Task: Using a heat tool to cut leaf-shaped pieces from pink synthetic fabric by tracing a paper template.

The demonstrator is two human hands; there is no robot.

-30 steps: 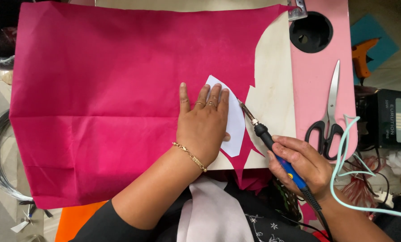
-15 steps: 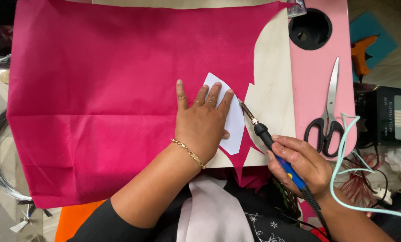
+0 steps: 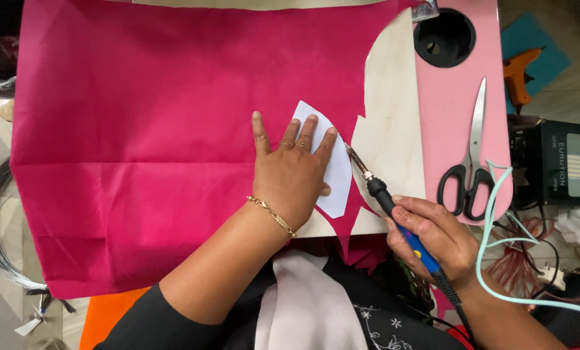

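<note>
Creased magenta fabric (image 3: 147, 129), left hand (image 3: 293, 175) flat on curved white template (image 3: 337, 170), right hand (image 3: 436, 236) gripping soldering iron (image 3: 393, 210)

**Hidden and cut off**

Lower part of white curved paper template (image 3: 334, 170) covered by flat left hand (image 3: 293, 175). Blue-handled hot cutting tool (image 3: 393, 210) partly buried in right hand (image 3: 442, 240). Top and left of large magenta fabric sheet (image 3: 153, 149) lost past frame edge.

I see the left hand (image 3: 294, 176) pressing flat on a white curved paper shape (image 3: 334, 170) over the big pink cloth (image 3: 153, 142). The right hand (image 3: 437, 238) grips a blue-handled hot cutting pen (image 3: 386, 201), its tip beside the paper's edge.
</note>
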